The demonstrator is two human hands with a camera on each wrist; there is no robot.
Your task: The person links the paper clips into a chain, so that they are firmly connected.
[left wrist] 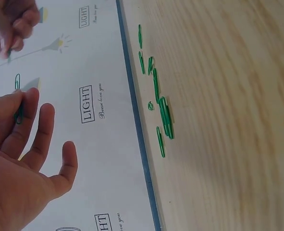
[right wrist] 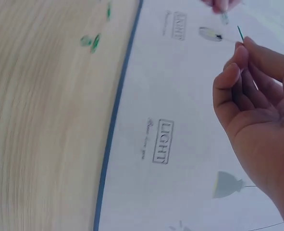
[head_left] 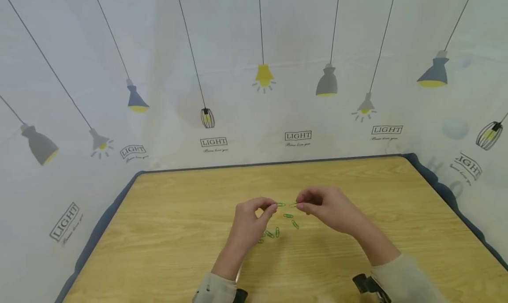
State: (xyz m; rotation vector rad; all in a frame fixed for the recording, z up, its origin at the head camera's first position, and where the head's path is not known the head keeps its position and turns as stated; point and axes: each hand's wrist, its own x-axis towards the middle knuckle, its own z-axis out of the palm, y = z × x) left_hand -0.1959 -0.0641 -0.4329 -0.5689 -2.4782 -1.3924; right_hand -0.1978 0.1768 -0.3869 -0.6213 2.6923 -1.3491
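Between thumb and forefinger, my left hand pinches a green paper clip that points to the right. Facing it, my right hand pinches another green paper clip by one end. A small gap separates the two clips, and both are held above the table. The left wrist view shows the left hand's clip sticking out past the fingertips, its other end showing below them. In the right wrist view, the right hand's clip appears edge-on as a thin green line.
Several loose green paper clips lie on the wooden table below and between the hands. Behind the table hangs a white cloth printed with lamps. A dark blue edge borders the tabletop.
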